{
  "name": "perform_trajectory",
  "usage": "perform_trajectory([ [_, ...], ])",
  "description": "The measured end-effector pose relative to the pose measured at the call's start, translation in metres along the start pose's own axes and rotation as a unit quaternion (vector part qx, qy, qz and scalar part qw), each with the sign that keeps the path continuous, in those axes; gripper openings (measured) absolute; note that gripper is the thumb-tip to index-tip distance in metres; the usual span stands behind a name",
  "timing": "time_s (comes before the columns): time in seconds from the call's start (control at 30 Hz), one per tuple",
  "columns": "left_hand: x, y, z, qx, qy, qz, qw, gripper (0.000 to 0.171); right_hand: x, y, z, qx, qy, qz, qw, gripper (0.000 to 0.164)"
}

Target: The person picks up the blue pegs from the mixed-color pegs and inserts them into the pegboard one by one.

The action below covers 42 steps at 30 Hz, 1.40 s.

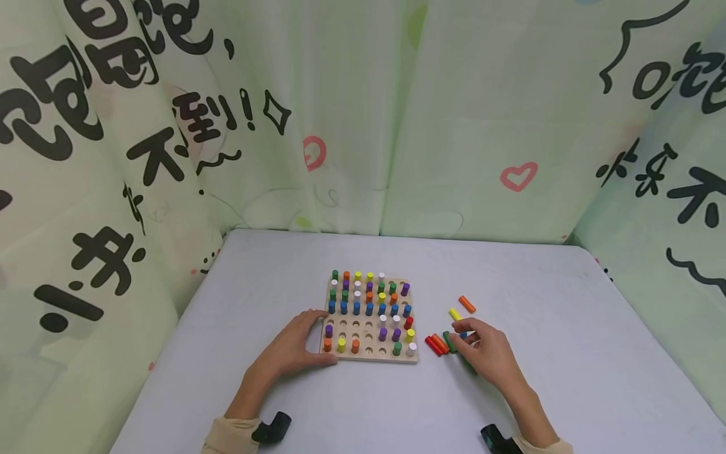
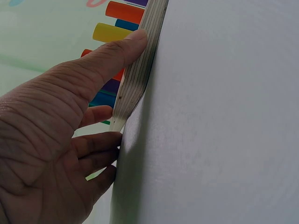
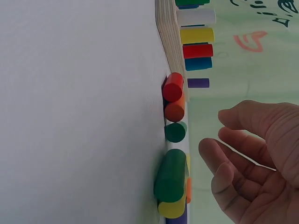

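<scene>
A wooden pegboard (image 1: 368, 360) with colored pegs in several rows lies mid-table. My left hand (image 1: 292, 343) holds it at the left side, the thumb by the near corner and a forefinger farther up the edge. In the left wrist view the thumb (image 2: 135, 42) presses against the layered wooden edge (image 2: 148, 51). To the right of the board, my right hand (image 1: 484, 353) hovers over loose pegs, fingers loosely bent and holding nothing. Beneath it lie a green peg (image 3: 170, 175) and a red peg (image 3: 173, 87). The hand partly hides other pegs in the head view.
Beyond the right hand lie an orange peg (image 1: 467, 304) and a yellow peg (image 1: 455, 314). A row of blue pegs (image 1: 369, 309) crosses the board, with bare holes (image 1: 355, 323) nearer me. A printed curtain (image 1: 454, 126) encloses the white table (image 1: 567, 347) at the back and sides.
</scene>
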<state>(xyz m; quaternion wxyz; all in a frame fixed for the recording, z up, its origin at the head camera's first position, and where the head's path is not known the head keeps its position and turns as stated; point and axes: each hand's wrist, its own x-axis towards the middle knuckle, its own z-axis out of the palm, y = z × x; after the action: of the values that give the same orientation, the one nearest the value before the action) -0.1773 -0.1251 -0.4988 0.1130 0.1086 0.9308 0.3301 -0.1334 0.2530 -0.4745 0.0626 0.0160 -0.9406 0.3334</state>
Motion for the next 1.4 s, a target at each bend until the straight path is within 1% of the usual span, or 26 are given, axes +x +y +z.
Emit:
perform_trajectory([
  [0.2,0.001,0.000,0.000,0.001,0.003,0.004,1.0000,0.095,-0.001,0.006,-0.004,-0.004,-0.018,0.027,0.999,0.027],
  [0.33,0.001,-0.001,0.001,0.002,0.002,0.000,1.0000,0.095,-0.002,0.010,-0.005,-0.008,-0.023,0.037,0.999,0.029],
  [0.57,0.002,-0.001,0.001,0.000,0.003,0.001,1.0000,0.096,-0.001,0.015,-0.005,-0.026,-0.008,0.048,0.998,0.030],
  [0.73,0.001,-0.001,0.001,0.001,0.003,0.004,1.0000,0.095,0.000,0.019,-0.004,-0.030,-0.013,0.060,0.998,0.032],
  [0.93,0.001,-0.001,0.001,0.000,0.003,0.004,1.0000,0.096,0.004,0.020,-0.001,-0.034,-0.027,0.061,0.997,0.036],
  [1.03,0.001,-0.001,0.001,-0.001,0.002,0.004,1.0000,0.096,0.006,0.019,-0.001,-0.037,-0.039,0.068,0.996,0.038],
  [1.13,0.001,-0.001,0.000,0.001,0.000,0.006,1.0000,0.096,0.008,0.018,-0.001,-0.036,-0.047,0.070,0.996,0.037],
  [1.4,0.000,-0.002,0.000,0.003,0.002,0.006,1.0000,0.096,0.008,0.019,0.000,-0.036,-0.037,0.059,0.997,0.033],
])
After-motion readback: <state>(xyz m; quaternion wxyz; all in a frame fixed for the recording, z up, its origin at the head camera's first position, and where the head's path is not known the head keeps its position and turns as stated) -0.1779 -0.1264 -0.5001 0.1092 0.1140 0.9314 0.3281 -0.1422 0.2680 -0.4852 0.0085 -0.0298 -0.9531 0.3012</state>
